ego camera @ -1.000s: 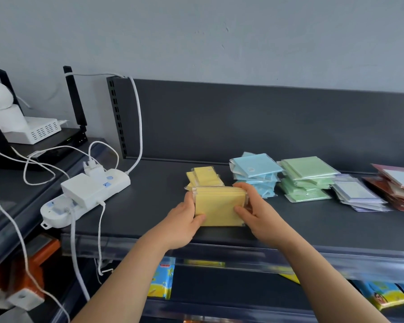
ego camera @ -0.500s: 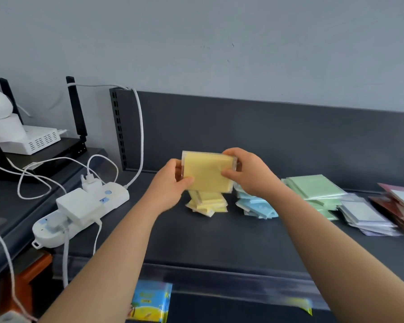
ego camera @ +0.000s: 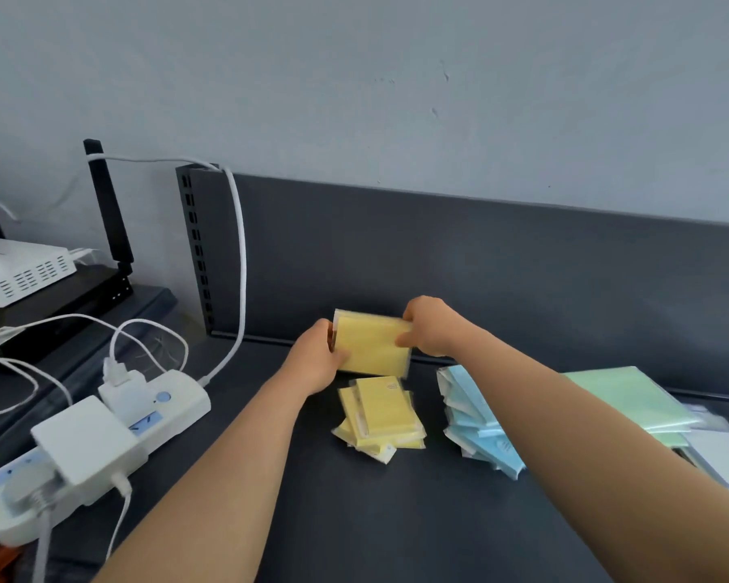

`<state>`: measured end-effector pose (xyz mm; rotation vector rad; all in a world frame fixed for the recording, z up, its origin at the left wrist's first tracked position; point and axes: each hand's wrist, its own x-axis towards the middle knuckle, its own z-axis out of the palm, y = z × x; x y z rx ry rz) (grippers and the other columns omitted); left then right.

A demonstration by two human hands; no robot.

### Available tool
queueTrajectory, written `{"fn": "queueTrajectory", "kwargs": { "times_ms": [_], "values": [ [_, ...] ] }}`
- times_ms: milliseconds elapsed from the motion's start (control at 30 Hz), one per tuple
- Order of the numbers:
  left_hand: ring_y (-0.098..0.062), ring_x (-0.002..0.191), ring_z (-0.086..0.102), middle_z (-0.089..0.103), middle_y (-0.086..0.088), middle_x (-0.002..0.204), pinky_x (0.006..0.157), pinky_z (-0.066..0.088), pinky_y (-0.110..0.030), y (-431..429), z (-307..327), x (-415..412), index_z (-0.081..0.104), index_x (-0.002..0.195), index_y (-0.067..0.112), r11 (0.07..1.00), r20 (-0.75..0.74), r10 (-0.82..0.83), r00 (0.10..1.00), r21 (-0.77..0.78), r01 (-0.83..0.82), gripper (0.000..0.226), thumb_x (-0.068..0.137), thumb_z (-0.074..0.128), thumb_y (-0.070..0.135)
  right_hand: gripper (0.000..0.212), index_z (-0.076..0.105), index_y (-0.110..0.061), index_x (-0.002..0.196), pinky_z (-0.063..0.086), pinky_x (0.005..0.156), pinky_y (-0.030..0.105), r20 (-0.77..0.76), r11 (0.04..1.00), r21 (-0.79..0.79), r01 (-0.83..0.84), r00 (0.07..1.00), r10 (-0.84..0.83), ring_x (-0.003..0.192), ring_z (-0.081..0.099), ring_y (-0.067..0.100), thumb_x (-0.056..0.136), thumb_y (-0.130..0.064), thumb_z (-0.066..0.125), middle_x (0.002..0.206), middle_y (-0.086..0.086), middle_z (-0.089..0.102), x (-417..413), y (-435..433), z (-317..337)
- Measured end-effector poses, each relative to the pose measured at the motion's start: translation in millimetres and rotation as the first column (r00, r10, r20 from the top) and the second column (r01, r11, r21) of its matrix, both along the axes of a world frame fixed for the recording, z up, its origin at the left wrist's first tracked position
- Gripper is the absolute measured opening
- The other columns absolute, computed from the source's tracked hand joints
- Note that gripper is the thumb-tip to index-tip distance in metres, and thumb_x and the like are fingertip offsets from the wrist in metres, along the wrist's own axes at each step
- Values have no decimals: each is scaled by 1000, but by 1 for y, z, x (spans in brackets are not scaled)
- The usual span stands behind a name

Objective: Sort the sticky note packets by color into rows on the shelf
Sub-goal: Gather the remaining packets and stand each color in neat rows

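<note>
One stack of yellow packets [ego camera: 371,345] is held between two hands at the back of the shelf [ego camera: 396,519], close to the dark back panel [ego camera: 501,267]. How many packets are in it cannot be counted. Its broad face looks toward the camera and its long axis runs from left to right. Whether its lower edge touches the shelf I cannot tell. The left hand [ego camera: 316,363] grips the left edge, thumb on the front. The right hand [ego camera: 432,326] pinches the upper right corner. Just in front lies one loose yellow pile [ego camera: 381,418], its packets pointing different ways. To the right are one blue pile [ego camera: 476,422], one green pile [ego camera: 623,397] and one pale pile [ego camera: 720,456]. At the left, one white power strip [ego camera: 156,410] lies with plugs and cables
</note>
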<state>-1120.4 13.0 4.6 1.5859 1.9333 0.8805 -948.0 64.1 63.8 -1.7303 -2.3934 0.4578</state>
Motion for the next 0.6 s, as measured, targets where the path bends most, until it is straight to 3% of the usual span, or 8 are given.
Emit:
{"fn": "queueTrajectory", "kwargs": {
  "times_ms": [167, 267, 367, 433, 600],
  "values": [
    [-15, 102, 51, 55, -2, 121, 82, 39, -27, 9, -13, -4, 50, 126, 15, 999, 7, 15, 1000, 31, -16, 35, 94, 61, 23, 43, 53, -3, 122, 53, 89, 40, 35, 999, 34, -5, 999, 4, 103, 60, 30, 87, -23, 68, 118, 15, 59, -4, 10, -3],
    [-12, 99, 51, 58, -2, 119, 82, 39, -25, 13, -15, -5, 52, 125, 15, 997, 28, 21, 999, 67, -22, 33, 94, 61, 21, 44, 47, -6, 120, 54, 78, 35, 31, 998, 70, 5, 1000, -7, 91, 60, 25, 86, -23, 69, 110, 11, 57, -7, 14, -3],
    [-13, 101, 53, 59, -1, 118, 82, 40, -24, 16, -15, -5, 54, 125, 13, 997, 17, 32, 999, 68, -33, 33, 94, 61, 22, 45, 38, -6, 116, 47, 61, 31, 62, 995, 86, 45, 997, -51, 71, 54, 20, 86, -21, 68, 86, 6, 51, -11, 15, -7],
    [-11, 95, 51, 59, -2, 116, 80, 39, -24, 18, -15, -5, 55, 123, 13, 997, 6, 22, 1000, 68, -22, 31, 94, 61, 22, 45, 38, -6, 113, 45, 58, 31, 89, 990, 126, 56, 994, -67, 70, 54, 20, 85, -22, 69, 78, 3, 46, -13, 15, -7],
    [-17, 103, 55, 59, -4, 121, 81, 40, -25, 18, -16, -4, 53, 126, 12, 999, -11, 6, 1000, 47, -5, 34, 95, 60, 24, 41, 45, -7, 110, 42, 59, 30, 143, 983, 185, 12, 989, -39, 75, 54, 23, 85, -27, 70, 91, 7, 54, -9, 12, -6]
  ]
}}
